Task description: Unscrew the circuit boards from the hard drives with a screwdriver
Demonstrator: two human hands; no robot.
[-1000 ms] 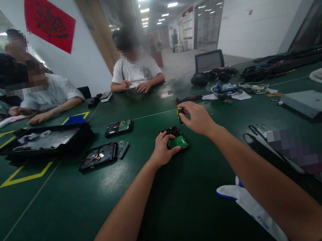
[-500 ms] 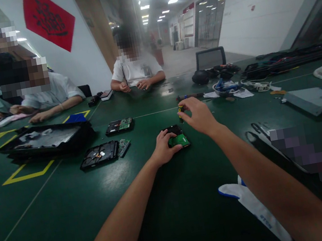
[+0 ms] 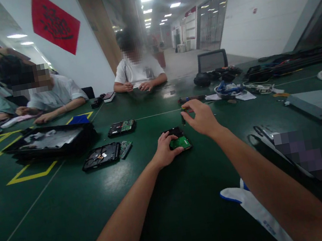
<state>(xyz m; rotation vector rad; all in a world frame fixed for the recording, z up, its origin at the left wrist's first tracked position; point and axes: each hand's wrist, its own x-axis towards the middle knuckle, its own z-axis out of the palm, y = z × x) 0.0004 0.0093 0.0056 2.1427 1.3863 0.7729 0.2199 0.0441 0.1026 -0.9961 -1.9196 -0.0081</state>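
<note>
Green-and-black drive [image 3: 184, 141] lies flat on the worktop [image 3: 176, 209], grasped by the left hand [image 3: 165, 149], while the right hand [image 3: 201, 117] pinches a small upright tool [image 3: 183, 120] (partly hidden by fingers) near its far corner.

Red poster [image 3: 56, 23] — brushed characters, illegible; white glove [image 3: 256, 208] — blue print [image 3: 269, 227], too blurred.

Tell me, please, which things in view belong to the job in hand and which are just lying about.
In the job:
Drive with green board, under the left hand
Small tool, in the grip of the right hand

Apparently just lying about:
White glove
Grey metal box
Black tray
White paper
</note>
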